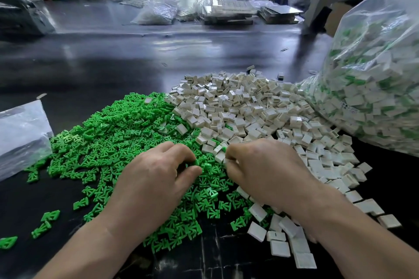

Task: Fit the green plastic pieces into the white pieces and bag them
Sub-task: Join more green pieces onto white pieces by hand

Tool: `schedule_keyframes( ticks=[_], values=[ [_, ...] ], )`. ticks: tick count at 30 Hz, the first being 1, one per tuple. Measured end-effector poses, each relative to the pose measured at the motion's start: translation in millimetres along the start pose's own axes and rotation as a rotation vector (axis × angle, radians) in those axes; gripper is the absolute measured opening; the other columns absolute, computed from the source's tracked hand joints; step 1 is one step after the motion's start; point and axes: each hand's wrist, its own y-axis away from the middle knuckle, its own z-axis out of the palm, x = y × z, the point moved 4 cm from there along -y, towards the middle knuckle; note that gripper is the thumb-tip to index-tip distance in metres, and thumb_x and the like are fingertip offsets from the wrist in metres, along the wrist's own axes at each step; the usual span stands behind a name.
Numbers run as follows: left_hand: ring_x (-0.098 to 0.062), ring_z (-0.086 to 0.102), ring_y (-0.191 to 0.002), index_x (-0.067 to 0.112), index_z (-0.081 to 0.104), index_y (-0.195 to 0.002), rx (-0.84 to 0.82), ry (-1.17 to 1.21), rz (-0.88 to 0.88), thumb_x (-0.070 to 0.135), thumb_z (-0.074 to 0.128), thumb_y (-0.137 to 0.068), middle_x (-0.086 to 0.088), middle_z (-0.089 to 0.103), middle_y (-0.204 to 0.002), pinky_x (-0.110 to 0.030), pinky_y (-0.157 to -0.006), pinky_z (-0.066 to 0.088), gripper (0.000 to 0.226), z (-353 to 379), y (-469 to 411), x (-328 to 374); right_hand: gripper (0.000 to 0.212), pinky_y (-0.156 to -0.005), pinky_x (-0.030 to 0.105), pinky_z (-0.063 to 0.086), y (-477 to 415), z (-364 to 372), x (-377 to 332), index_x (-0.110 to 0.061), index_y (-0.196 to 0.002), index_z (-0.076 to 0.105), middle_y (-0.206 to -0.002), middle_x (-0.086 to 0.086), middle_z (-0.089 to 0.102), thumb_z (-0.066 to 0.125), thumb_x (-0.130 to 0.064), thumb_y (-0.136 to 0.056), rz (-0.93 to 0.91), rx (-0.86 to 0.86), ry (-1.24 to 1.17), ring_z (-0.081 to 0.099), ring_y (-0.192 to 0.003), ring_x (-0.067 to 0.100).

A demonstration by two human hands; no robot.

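My left hand (158, 170) rests knuckles-up on the heap of green pieces (108, 136). Its fingers are curled, and thumb and fingertips pinch one green piece (195, 163) at the inner edge of the hand.

My right hand (263, 170) lies just beside the left, also knuckles-up, with its fingers curled under. At the fingertips a white piece (227, 161) is gripped; most of it is hidden by the fingers. The two hands are close together but do not touch.

The green heap spreads under and outward of the left hand. The heap of white pieces (244, 106) lies ahead of and outward of the right hand, and the two heaps meet ahead of the gap between the hands. Loose white pieces also lie along the right forearm.

Farther outward of the right hand stands a large clear bag (374, 88), filled with white pieces showing green. Outward of the left hand lies a flat clear bag (20, 133). Everything rests on a dark table (90, 70).
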Motion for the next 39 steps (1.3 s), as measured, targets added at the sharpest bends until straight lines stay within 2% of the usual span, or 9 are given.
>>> schedule_keyframes(
  ticks=[4,7,11,17,20,24,28,33,39],
  values=[
    [-0.003,0.063,-0.072,0.037,0.063,-0.086,0.014,0.442,-0.111,0.061,0.061,-0.073,0.014,0.067,-0.081,-0.019,-0.06,0.053,0.028,-5,1,1,0.016,-0.048,0.021,0.046,2,-2,6,-0.028,-0.089,0.067,-0.066,-0.007,0.064,0.056,-0.034,-0.099,0.044,0.088,-0.527,0.052,-0.049,0.003],
    [-0.013,0.069,-0.073,0.03,0.069,-0.087,-0.014,0.843,-0.169,0.046,0.074,-0.069,0.0,0.073,-0.082,-0.02,-0.065,0.055,0.025,-7,1,8,0.01,-0.039,0.017,0.033,4,2,2,-0.027,-0.09,0.07,-0.074,0.0,0.071,0.065,-0.035,-0.092,0.115,-0.08,-1.174,0.041,-0.043,0.004],
    [-0.014,0.072,-0.077,0.029,0.071,-0.088,0.01,0.917,-0.102,0.035,0.076,-0.072,0.0,0.075,-0.083,-0.017,-0.066,0.055,0.018,-12,4,20,0.01,-0.035,0.018,0.028,2,7,-4,-0.026,-0.09,0.075,-0.07,0.008,0.066,0.068,-0.024,-0.084,0.138,-0.178,-1.553,0.037,-0.038,0.01],
    [-0.012,0.069,-0.069,0.035,0.068,-0.087,0.09,0.723,-0.084,0.044,0.074,-0.069,0.009,0.073,-0.077,-0.019,-0.057,0.054,0.021,-17,7,25,0.009,-0.036,0.02,0.034,1,11,-3,-0.02,-0.094,0.074,-0.071,0.006,0.067,0.072,-0.023,-0.086,0.162,-0.133,-1.594,0.045,-0.043,0.01],
    [-0.009,0.066,-0.06,0.033,0.066,-0.083,0.111,0.758,-0.138,0.043,0.075,-0.066,0.006,0.07,-0.07,-0.015,-0.052,0.051,0.021,-18,6,21,0.023,-0.038,0.022,0.036,2,14,-1,-0.016,-0.11,0.064,-0.075,0.008,0.068,0.073,-0.012,-0.089,0.188,-0.118,-1.584,0.048,-0.046,0.011],
    [-0.009,0.066,-0.058,0.034,0.072,-0.085,0.099,0.87,-0.148,0.033,0.076,-0.071,0.003,0.071,-0.072,-0.013,-0.051,0.05,0.014,-18,6,17,0.012,-0.038,0.021,0.036,3,13,-3,-0.022,-0.094,0.074,-0.07,0.002,0.063,0.076,-0.016,-0.083,0.152,-0.161,-1.57,0.047,-0.046,0.01],
    [-0.01,0.068,-0.062,0.04,0.075,-0.095,0.068,0.906,-0.147,0.038,0.072,-0.072,0.002,0.073,-0.076,-0.018,-0.052,0.051,0.023,-16,6,16,0.017,-0.041,0.022,0.036,4,14,-6,-0.027,-0.104,0.075,-0.066,0.002,0.054,0.069,-0.024,-0.088,0.116,-0.192,-1.542,0.044,-0.048,0.011],
    [-0.008,0.065,-0.062,0.032,0.075,-0.092,0.059,0.991,-0.172,0.03,0.075,-0.07,0.001,0.072,-0.073,-0.019,-0.052,0.052,0.022,-12,3,13,0.021,-0.039,0.02,0.033,5,12,-11,-0.028,-0.107,0.074,-0.078,0.002,0.068,0.058,-0.016,-0.101,0.083,-0.221,-1.553,0.042,-0.044,0.009],
    [-0.01,0.069,-0.065,0.036,0.077,-0.095,0.107,0.925,-0.195,0.03,0.071,-0.073,0.001,0.074,-0.077,-0.018,-0.055,0.054,0.023,-10,4,8,0.023,-0.04,0.018,0.036,7,13,-11,-0.028,-0.115,0.071,-0.08,0.001,0.069,0.061,-0.018,-0.098,0.061,-0.171,-1.494,0.046,-0.045,0.007]
  ],
)
